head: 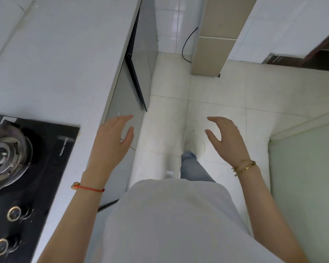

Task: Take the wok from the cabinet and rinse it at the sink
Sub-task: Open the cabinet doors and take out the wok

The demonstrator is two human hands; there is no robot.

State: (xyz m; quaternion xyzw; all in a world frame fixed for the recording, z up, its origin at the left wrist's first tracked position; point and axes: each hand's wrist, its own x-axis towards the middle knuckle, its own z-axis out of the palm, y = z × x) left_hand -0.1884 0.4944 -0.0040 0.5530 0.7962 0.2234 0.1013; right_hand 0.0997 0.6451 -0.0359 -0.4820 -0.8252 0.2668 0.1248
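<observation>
Beside the white counter (61,59), the person holds both hands out above the tiled floor (226,95). The left hand (112,141) and the right hand (226,138) are spread wide, empty. A cabinet door (136,73) under the counter stands ajar. The stove (27,177) sits in the counter. The wok cannot be seen.

A black gas hob (36,158) is set into the white counter (65,63) at its near left. A black cable (186,44) is trailed onto the pale tiled floor (226,111).
</observation>
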